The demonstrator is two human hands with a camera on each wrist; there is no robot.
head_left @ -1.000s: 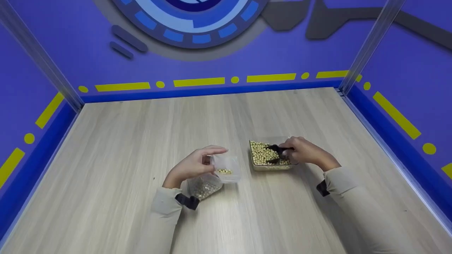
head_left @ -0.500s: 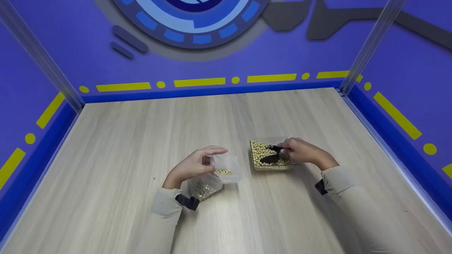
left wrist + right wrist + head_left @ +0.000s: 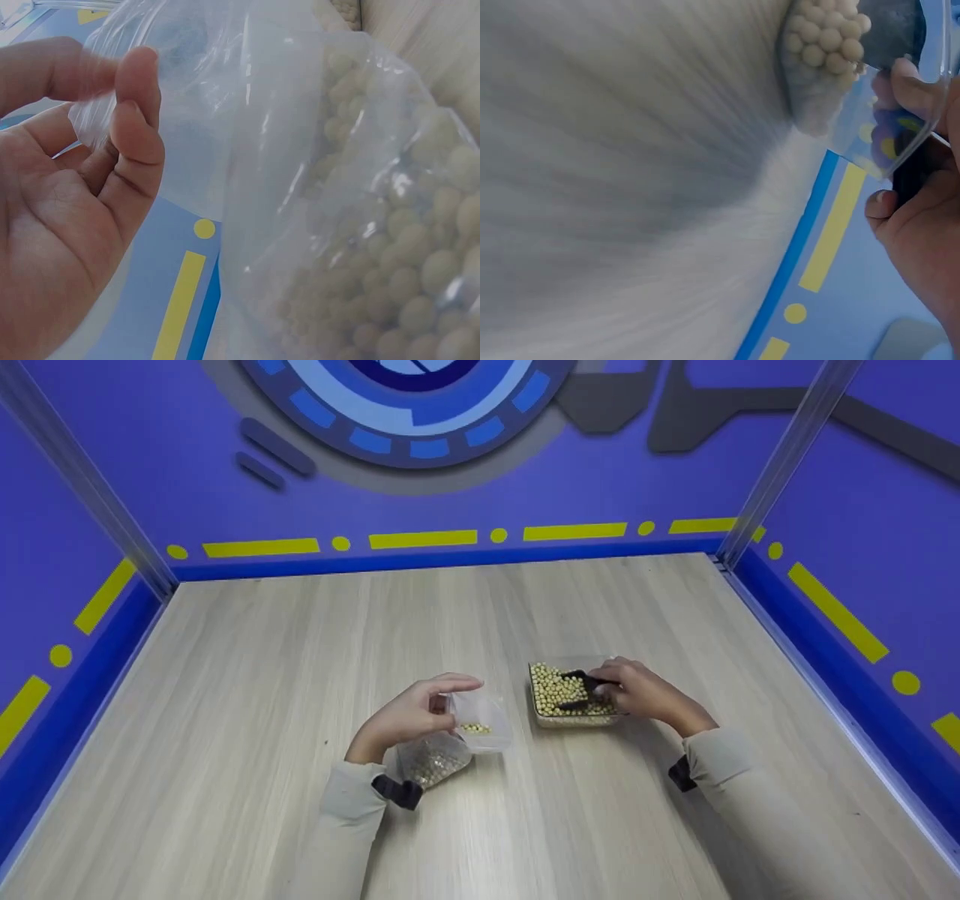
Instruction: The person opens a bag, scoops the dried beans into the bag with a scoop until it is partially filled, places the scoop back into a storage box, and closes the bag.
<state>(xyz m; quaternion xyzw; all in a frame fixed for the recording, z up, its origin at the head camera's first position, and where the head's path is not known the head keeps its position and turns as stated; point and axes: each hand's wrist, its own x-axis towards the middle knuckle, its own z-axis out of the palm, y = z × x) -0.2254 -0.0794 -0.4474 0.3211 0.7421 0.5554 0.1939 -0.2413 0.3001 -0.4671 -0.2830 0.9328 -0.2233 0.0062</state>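
Toward the front middle of the table, my left hand (image 3: 409,712) pinches the rim of a clear plastic bag (image 3: 433,761) and keeps its mouth open to the right. Round, pale yellow beans fill the lower bag, as the left wrist view shows through the plastic (image 3: 405,262); a few more lie inside the mouth. To the right stands a clear rectangular container (image 3: 576,721) holding many of the same beans (image 3: 551,690). My right hand (image 3: 649,696) grips the handle of a black scoop (image 3: 581,679), whose bowl is sunk among the beans, partly covered by them.
Wood-patterned tabletop (image 3: 337,645) surrounds the bag and container. Blue printed panels (image 3: 480,502) close off the back and both sides, with metal posts (image 3: 787,450) at the corners.
The scoop has shifted within the container; its dark bowl showed more half a second ago and is more covered by beans now. My left hand and the bag have stayed nearly still.
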